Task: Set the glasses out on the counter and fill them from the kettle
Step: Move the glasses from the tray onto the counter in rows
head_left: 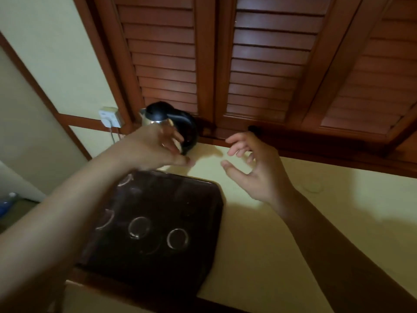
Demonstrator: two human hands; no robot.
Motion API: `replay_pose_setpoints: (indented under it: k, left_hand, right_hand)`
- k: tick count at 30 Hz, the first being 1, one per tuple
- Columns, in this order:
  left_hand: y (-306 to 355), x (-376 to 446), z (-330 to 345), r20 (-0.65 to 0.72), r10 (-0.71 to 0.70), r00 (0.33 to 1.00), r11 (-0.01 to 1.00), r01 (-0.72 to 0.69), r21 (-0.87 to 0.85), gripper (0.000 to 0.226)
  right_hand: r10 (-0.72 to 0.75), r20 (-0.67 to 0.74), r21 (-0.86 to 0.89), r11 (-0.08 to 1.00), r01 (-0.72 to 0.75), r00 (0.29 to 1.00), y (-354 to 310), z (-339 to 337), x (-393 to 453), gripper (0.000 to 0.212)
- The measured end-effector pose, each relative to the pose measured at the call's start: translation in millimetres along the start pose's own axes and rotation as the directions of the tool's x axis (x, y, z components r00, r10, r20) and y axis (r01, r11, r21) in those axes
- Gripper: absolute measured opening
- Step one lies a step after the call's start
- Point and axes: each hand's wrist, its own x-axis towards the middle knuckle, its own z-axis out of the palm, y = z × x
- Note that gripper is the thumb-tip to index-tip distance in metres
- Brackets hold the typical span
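A steel kettle [158, 117] with a black lid and handle stands at the back of the counter, against the shutters. My left hand [155, 146] hovers just in front of it, blurred. Its fingers are loosely curled and I see nothing plainly held in them. My right hand [250, 166] hovers over the cream counter [282, 233], to the right of the kettle. Its fingers are relaxed and spread, and it holds nothing. A dark tray [203, 199] lies under my left forearm. Pale rings [139, 227] on the tray look like rims of clear glasses, seen from above.
Brown louvred shutters [266, 64] rise right behind the counter. A white wall socket [110, 117] with a cord sits left of the kettle. A faint round mark [312, 186] shows on the counter at right. A blue-capped bottle [9, 202] stands low at far left.
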Motion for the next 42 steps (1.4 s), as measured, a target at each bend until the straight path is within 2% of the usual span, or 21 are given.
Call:
replay_pose_setpoints:
  k: [3,5,8,11,14,16,18,20,23,25,27,28,30,31,33,35,39,42]
  left_hand:
    - [-55,4,-40,-0.007,0.013,1.0,0.99,-0.011,0.139,0.05]
    - [-93,8,-55,0.041,-0.005,0.999,0.958,-0.007,0.286,0.07]
    - [-138,14,-59,0.188,-0.108,0.976,0.911,0.022,0.413,0.102]
    - [-172,22,-50,0.289,-0.151,0.945,0.837,-0.033,0.546,0.111]
    - [-197,35,-39,0.286,-0.044,0.957,0.685,-0.18,0.706,0.105]
    - [-210,44,-36,0.286,0.023,0.958,0.643,-0.233,0.729,0.096]
    - [-219,52,-34,0.313,0.065,0.948,0.653,-0.277,0.705,0.082]
    - [-225,56,-35,0.317,0.086,0.945,0.677,-0.289,0.677,0.065]
    - [-234,60,-42,0.263,0.065,0.963,0.718,-0.229,0.658,0.052]
    - [-244,62,-50,0.194,0.043,0.98,0.819,-0.146,0.555,0.052]
    - [-251,62,-60,0.127,-0.008,0.992,0.949,-0.033,0.314,0.052]
    - [-253,62,-66,0.114,-0.049,0.992,0.983,0.028,0.179,0.05]
    - [-255,58,-76,0.124,-0.114,0.986,0.989,0.125,-0.081,0.05]
    - [-256,55,-79,0.147,-0.134,0.98,0.962,0.164,-0.217,0.057]
    - [-255,48,-81,0.188,-0.146,0.971,0.883,0.214,-0.418,0.09]
    - [-252,47,-74,0.207,-0.125,0.97,0.787,0.224,-0.575,0.11]
    - [-223,46,-48,0.198,-0.068,0.978,0.584,0.2,-0.787,0.085]
    - [-192,44,-31,0.243,0.027,0.97,0.459,0.204,-0.865,0.086]
  right_hand:
    - [-0.054,0.153,-0.01,0.998,0.057,0.987,-29,49,15,0.046]
    - [-0.043,0.298,-0.044,0.997,0.059,0.954,-50,81,25,0.053]
    - [0.011,0.511,-0.157,0.984,0.081,0.859,-77,130,42,0.068]
    - [0.105,0.645,-0.264,0.96,0.091,0.757,-91,181,59,0.083]
    - [0.178,0.699,-0.356,0.927,0.121,0.693,-92,222,75,0.083]
    - [0.213,0.722,-0.408,0.899,0.157,0.658,-91,244,82,0.088]
    - [0.244,0.714,-0.465,0.866,0.184,0.656,-91,260,85,0.084]
    - [0.269,0.692,-0.495,0.852,0.17,0.67,-91,265,87,0.07]
    - [0.31,0.653,-0.471,0.881,0.05,0.691,-80,258,84,0.053]
    - [0.353,0.609,-0.409,0.907,-0.1,0.711,-70,245,79,0.055]
    - [0.438,0.534,-0.222,0.898,-0.38,0.723,-66,226,72,0.049]
    - [0.486,0.506,-0.113,0.856,-0.504,0.712,-65,216,68,0.042]
    - [0.557,0.499,0.054,0.744,-0.666,0.663,-66,197,61,0.033]
    - [0.588,0.512,0.124,0.671,-0.731,0.627,-65,189,57,0.035]
    - [0.611,0.549,0.274,0.513,-0.813,0.57,-65,175,47,0.041]
    - [0.563,0.579,0.413,0.421,-0.807,0.59,-63,162,36,0.042]
    - [0.476,0.606,0.601,0.25,-0.759,0.637,-53,141,17,0.043]
    - [0.44,0.615,0.591,0.292,-0.752,0.655,-50,125,12,0.021]
